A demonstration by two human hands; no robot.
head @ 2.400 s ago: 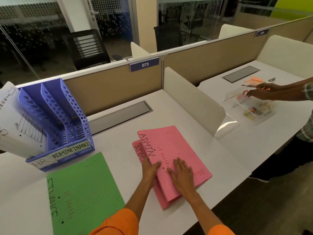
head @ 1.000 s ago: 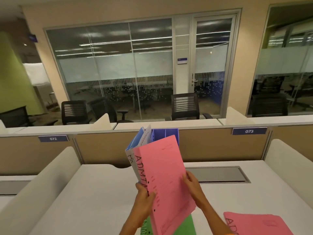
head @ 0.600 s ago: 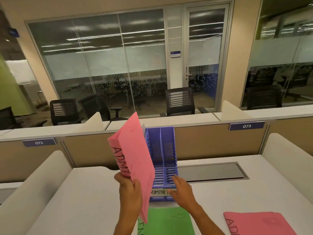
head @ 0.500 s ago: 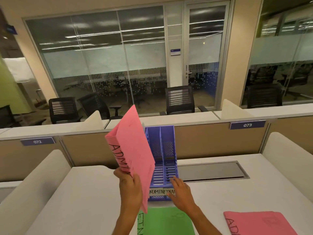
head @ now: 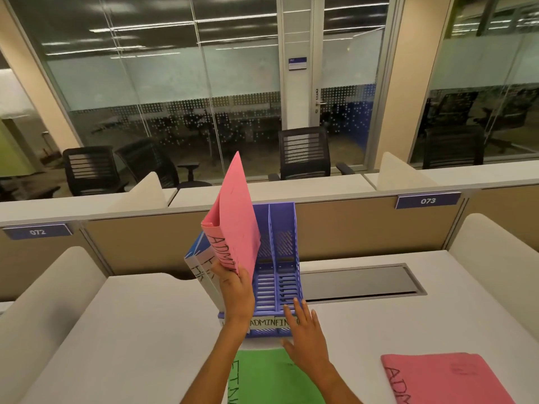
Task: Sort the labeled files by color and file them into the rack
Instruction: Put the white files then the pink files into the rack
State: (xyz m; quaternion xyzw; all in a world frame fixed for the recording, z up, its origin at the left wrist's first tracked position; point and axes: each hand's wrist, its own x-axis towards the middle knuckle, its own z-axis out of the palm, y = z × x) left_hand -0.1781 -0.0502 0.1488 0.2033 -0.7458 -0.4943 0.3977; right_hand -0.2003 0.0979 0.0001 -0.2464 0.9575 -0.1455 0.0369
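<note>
Left hand (head: pixel 236 290): grips pink file (head: pixel 233 220) upright over rack (head: pixel 280 275).
Right hand (head: pixel 306 336): fingers spread, touching rack front.
Bench (head: pixel 145 330): green file (head: pixel 271 377), second pink file (head: pixel 446 377).

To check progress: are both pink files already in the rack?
No, one pink file lies flat on the desk, outside the rack.

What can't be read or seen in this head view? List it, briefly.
Head view throughout.
Rack label strip: left end behind the wrist of the left hand, right end behind the right hand.
Held pink file: the left hand covers the end of its lettering.
Green file: lettering cut off by the bottom edge.
Pink file on the desk: lettering cut off by the bottom edge.
</note>
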